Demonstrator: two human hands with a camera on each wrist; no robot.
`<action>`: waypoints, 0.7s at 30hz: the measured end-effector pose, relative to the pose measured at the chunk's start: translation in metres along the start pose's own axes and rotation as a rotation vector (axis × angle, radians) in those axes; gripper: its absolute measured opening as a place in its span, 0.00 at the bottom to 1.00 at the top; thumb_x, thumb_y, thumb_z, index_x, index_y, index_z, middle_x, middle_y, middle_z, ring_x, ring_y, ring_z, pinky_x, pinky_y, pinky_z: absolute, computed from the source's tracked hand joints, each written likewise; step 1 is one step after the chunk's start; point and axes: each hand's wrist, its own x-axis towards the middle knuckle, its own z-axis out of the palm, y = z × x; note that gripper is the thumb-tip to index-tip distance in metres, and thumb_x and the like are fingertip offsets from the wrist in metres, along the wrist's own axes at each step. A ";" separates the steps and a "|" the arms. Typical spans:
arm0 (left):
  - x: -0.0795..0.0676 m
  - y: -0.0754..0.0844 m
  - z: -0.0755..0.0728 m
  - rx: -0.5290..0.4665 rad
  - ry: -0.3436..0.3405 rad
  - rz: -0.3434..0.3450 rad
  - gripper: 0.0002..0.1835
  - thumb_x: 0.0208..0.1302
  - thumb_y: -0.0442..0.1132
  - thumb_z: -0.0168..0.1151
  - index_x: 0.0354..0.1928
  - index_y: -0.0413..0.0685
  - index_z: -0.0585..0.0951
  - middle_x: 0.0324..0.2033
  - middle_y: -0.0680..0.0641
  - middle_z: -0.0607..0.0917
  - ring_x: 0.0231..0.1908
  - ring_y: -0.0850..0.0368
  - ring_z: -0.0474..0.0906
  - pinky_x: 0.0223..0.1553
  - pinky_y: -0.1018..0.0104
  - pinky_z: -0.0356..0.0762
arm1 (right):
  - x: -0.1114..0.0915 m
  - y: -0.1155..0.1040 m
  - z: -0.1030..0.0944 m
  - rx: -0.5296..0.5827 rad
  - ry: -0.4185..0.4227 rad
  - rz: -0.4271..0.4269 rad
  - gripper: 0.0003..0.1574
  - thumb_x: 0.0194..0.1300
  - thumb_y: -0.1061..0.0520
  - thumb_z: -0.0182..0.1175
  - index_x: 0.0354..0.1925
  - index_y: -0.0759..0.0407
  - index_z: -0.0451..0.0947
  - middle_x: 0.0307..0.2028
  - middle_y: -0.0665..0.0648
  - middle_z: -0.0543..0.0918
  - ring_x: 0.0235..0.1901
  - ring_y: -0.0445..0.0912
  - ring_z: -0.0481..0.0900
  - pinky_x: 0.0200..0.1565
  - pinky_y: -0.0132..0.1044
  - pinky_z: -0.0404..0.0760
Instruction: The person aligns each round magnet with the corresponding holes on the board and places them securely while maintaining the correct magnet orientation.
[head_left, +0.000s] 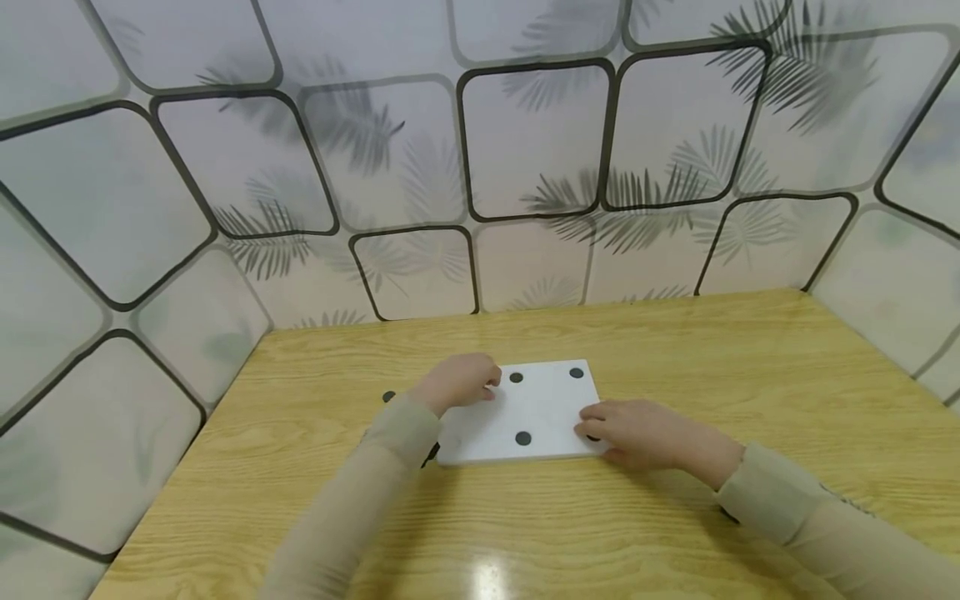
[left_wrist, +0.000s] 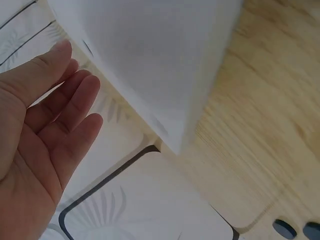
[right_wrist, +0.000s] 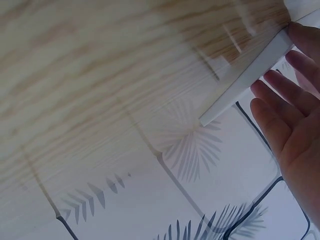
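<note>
A white rectangular board (head_left: 536,408) with several black round spots lies flat on the wooden table. My left hand (head_left: 461,379) is over its far left part, fingers loosely bent and nothing between them. In the left wrist view, the left hand (left_wrist: 55,115) stands apart from the board's edge (left_wrist: 165,135). At the near right corner is my right hand (head_left: 637,429), its fingertips over the board around a black spot (head_left: 594,437). From the right wrist, the thumb and fairly straight fingers of the right hand (right_wrist: 290,100) are right at the board's edge (right_wrist: 245,80).
A black disc (head_left: 388,396) lies on the table (head_left: 720,358) left of the board; the left wrist view shows two black discs (left_wrist: 285,228) side by side. Patterned wall covering (head_left: 536,142) rises behind the table and along both sides.
</note>
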 end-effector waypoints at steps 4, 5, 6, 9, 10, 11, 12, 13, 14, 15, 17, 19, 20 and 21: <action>-0.013 -0.012 0.001 -0.020 0.003 -0.018 0.07 0.57 0.39 0.60 0.35 0.44 0.80 0.33 0.50 0.79 0.33 0.59 0.74 0.36 0.68 0.73 | 0.000 0.000 0.002 -0.007 0.006 -0.005 0.21 0.50 0.58 0.64 0.45 0.57 0.73 0.46 0.58 0.75 0.45 0.49 0.74 0.41 0.41 0.76; -0.016 -0.015 0.001 -0.021 0.006 -0.020 0.07 0.57 0.39 0.60 0.35 0.44 0.80 0.32 0.50 0.79 0.33 0.59 0.74 0.36 0.67 0.73 | 0.000 0.000 0.002 -0.006 0.005 -0.005 0.21 0.50 0.58 0.64 0.45 0.57 0.73 0.46 0.58 0.75 0.45 0.50 0.74 0.41 0.41 0.76; -0.019 -0.018 0.002 -0.018 0.007 -0.022 0.06 0.57 0.39 0.60 0.34 0.44 0.80 0.32 0.50 0.78 0.32 0.59 0.73 0.35 0.67 0.73 | 0.000 0.000 0.002 -0.005 0.005 -0.003 0.21 0.50 0.58 0.64 0.45 0.57 0.73 0.46 0.58 0.75 0.45 0.50 0.74 0.41 0.41 0.76; -0.030 -0.027 0.003 -0.020 0.010 -0.032 0.06 0.56 0.38 0.61 0.32 0.44 0.79 0.30 0.50 0.78 0.30 0.59 0.73 0.33 0.66 0.73 | -0.001 0.001 0.002 0.004 0.005 -0.002 0.21 0.50 0.59 0.64 0.45 0.58 0.73 0.46 0.58 0.75 0.45 0.50 0.74 0.41 0.42 0.76; -0.033 -0.030 0.003 -0.028 0.012 -0.035 0.05 0.56 0.38 0.61 0.31 0.43 0.79 0.29 0.50 0.77 0.29 0.58 0.72 0.32 0.66 0.73 | -0.001 0.001 0.002 0.006 0.009 -0.004 0.21 0.50 0.59 0.64 0.45 0.58 0.73 0.46 0.58 0.75 0.45 0.49 0.74 0.41 0.42 0.76; -0.036 -0.033 0.004 -0.036 0.013 -0.035 0.05 0.55 0.37 0.61 0.30 0.43 0.78 0.27 0.51 0.76 0.28 0.59 0.71 0.31 0.66 0.72 | -0.001 0.001 0.002 0.006 0.012 -0.005 0.21 0.50 0.59 0.64 0.45 0.58 0.73 0.46 0.58 0.75 0.45 0.49 0.74 0.41 0.42 0.76; -0.039 -0.036 0.005 -0.041 0.018 -0.033 0.05 0.55 0.37 0.61 0.27 0.44 0.77 0.25 0.51 0.75 0.26 0.59 0.69 0.29 0.67 0.70 | -0.001 0.000 0.001 0.009 0.013 -0.004 0.21 0.50 0.59 0.64 0.45 0.58 0.73 0.46 0.58 0.75 0.45 0.49 0.74 0.41 0.42 0.76; -0.043 -0.039 0.005 -0.049 0.025 -0.029 0.05 0.55 0.36 0.61 0.25 0.44 0.76 0.23 0.52 0.74 0.24 0.60 0.67 0.27 0.67 0.68 | -0.001 0.000 0.001 0.010 0.015 -0.005 0.21 0.50 0.59 0.64 0.45 0.58 0.73 0.45 0.58 0.75 0.44 0.49 0.74 0.41 0.41 0.76; -0.046 -0.042 0.007 -0.049 0.031 -0.027 0.07 0.55 0.36 0.61 0.23 0.45 0.74 0.22 0.53 0.71 0.23 0.61 0.64 0.25 0.69 0.66 | -0.001 0.000 0.001 0.010 0.016 -0.005 0.21 0.49 0.60 0.64 0.45 0.58 0.73 0.45 0.58 0.75 0.44 0.49 0.74 0.41 0.41 0.76; -0.048 -0.045 0.008 -0.056 0.032 -0.028 0.10 0.55 0.36 0.61 0.20 0.46 0.72 0.20 0.53 0.69 0.22 0.61 0.62 0.23 0.69 0.62 | -0.002 0.000 0.000 0.009 0.018 -0.005 0.21 0.49 0.60 0.64 0.45 0.58 0.73 0.45 0.58 0.75 0.44 0.49 0.74 0.41 0.41 0.76; -0.054 -0.050 0.010 -0.066 0.034 -0.028 0.14 0.55 0.36 0.61 0.18 0.48 0.67 0.18 0.54 0.64 0.21 0.61 0.57 0.22 0.70 0.55 | -0.001 0.000 0.000 0.010 0.020 -0.004 0.21 0.49 0.60 0.64 0.45 0.58 0.73 0.45 0.58 0.75 0.44 0.49 0.74 0.40 0.42 0.76; -0.060 -0.054 0.010 -0.072 0.031 -0.045 0.15 0.55 0.37 0.61 0.17 0.49 0.66 0.17 0.54 0.62 0.20 0.62 0.55 0.21 0.70 0.53 | -0.001 0.000 0.000 0.010 0.027 -0.010 0.21 0.49 0.60 0.64 0.44 0.58 0.74 0.45 0.58 0.75 0.44 0.50 0.74 0.40 0.42 0.76; -0.062 -0.056 0.011 -0.075 0.026 -0.058 0.15 0.55 0.37 0.61 0.17 0.49 0.66 0.17 0.54 0.62 0.20 0.62 0.55 0.21 0.70 0.52 | -0.001 0.000 0.000 0.010 0.032 -0.012 0.21 0.49 0.60 0.64 0.44 0.59 0.74 0.45 0.58 0.75 0.43 0.50 0.74 0.40 0.42 0.76; -0.064 -0.057 0.010 -0.087 0.022 -0.070 0.15 0.56 0.37 0.61 0.18 0.49 0.66 0.17 0.54 0.62 0.20 0.62 0.56 0.21 0.70 0.52 | -0.001 0.001 0.001 0.007 0.037 -0.015 0.21 0.48 0.60 0.64 0.44 0.59 0.74 0.45 0.58 0.75 0.43 0.50 0.74 0.40 0.42 0.76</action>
